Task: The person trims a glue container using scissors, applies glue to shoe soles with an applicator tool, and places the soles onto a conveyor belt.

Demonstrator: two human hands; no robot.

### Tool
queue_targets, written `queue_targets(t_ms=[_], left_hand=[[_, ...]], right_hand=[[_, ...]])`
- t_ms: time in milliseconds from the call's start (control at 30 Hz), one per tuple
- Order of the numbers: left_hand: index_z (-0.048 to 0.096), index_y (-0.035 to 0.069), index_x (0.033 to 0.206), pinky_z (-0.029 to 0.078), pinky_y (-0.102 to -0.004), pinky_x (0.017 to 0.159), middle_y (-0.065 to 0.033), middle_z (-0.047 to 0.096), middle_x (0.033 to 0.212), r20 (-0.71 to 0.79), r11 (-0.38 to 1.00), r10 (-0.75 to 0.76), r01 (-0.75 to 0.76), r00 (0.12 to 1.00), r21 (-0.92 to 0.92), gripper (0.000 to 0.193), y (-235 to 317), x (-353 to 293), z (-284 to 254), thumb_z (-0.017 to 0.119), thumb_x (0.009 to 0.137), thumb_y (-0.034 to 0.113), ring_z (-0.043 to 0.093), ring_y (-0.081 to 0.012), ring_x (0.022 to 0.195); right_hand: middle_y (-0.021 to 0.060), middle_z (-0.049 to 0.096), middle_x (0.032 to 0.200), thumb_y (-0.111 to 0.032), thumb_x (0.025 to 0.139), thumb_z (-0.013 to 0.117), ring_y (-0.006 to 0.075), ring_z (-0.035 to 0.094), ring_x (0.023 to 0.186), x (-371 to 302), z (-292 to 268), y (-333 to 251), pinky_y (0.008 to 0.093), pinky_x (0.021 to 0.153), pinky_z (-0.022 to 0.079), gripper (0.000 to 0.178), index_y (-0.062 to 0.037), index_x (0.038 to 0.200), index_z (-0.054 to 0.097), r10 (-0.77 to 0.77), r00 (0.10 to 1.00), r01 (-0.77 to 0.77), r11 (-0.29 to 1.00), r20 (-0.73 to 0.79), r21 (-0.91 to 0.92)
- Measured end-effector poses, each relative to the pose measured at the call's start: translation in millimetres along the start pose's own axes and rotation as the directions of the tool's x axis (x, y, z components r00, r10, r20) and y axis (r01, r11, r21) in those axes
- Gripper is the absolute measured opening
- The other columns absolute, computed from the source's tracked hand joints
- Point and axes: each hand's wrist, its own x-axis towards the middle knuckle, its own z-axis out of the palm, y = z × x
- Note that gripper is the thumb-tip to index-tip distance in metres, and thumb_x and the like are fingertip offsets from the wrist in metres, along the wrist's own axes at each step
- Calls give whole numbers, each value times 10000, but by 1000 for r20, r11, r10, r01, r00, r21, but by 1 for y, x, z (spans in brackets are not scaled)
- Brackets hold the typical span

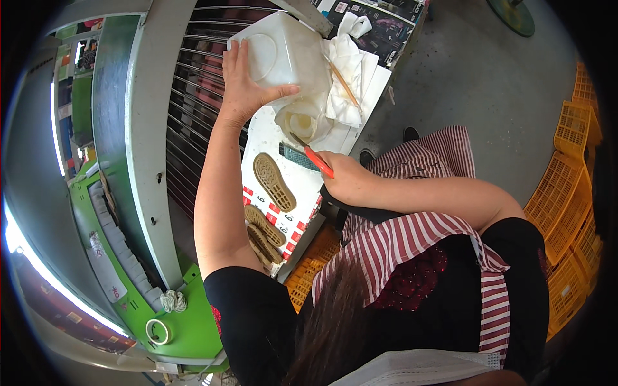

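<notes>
My left hand grips a large, whitish translucent plastic jug, fingers over its left edge and thumb spread across its side. A round moulded ring shows on the jug's upturned face. Just below it is a small translucent cup with pale yellowish matter inside. My right hand is closed around a red-handled tool, whose narrow dark end reaches to the cup's rim; its exact kind is unclear. A dark green textured strip lies beside the tool. Nearby, a tan shoe sole rests tread up on the white worktop.
More tan soles lie at the worktop's near end. Crumpled white cloth with a wooden stick sits right of the jug. Metal bars run along the left. Orange crates stand at right; a green bench holds a tape roll.
</notes>
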Motion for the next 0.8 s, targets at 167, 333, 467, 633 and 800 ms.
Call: queue_targets(t_ms=[167, 333, 467, 633, 800], left_hand=[[252, -36, 1412, 188, -469, 1126, -289, 146, 1484, -32, 999, 43, -44, 999, -9, 1389, -3, 2, 3, 837, 360, 658, 108, -402, 1396], [256, -42, 1407, 187, -486, 1123, -293, 150, 1480, -48, 999, 54, -54, 997, 5, 1382, -7, 4, 6, 827, 372, 674, 104, -415, 1393], [250, -39, 1410, 194, -494, 1119, -290, 154, 1480, -44, 998, 46, -45, 998, 40, 1385, -4, 4, 7, 826, 373, 677, 96, -429, 1392], [241, -77, 1403, 191, -453, 1124, -306, 161, 1466, -53, 998, 63, -63, 997, 1, 1365, 1, 1, 1, 838, 406, 640, 150, -404, 1382], [220, -43, 1419, 200, -485, 1123, -278, 147, 1488, -46, 999, 44, -44, 998, 2, 1392, -1, -2, 4, 835, 384, 657, 94, -415, 1399]], right_hand=[[280, 602, 887, -42, 833, 466, 427, 591, 891, -13, -5, -19, 433, 771, 467, 191, 42, 991, 533, 46, 998, -47, 998, -33, -40], [298, 611, 829, 3, 762, 470, 423, 614, 835, -15, -32, -26, 435, 727, 499, 306, 53, 1054, 546, 156, 977, -127, 973, 143, -192], [269, 621, 839, 13, 747, 494, 422, 610, 837, -7, -44, -20, 451, 728, 488, 339, 35, 1081, 547, -31, 976, 115, 916, 217, -384], [268, 599, 935, 19, 776, 511, 427, 585, 897, 6, -53, -16, 458, 775, 465, 353, 41, 1127, 527, 22, 959, 95, 914, 281, -394], [251, 575, 993, 23, 733, 557, 423, 571, 939, -5, -27, -18, 448, 806, 469, 467, 45, 1194, 486, 56, 977, 26, 927, 206, -374]])
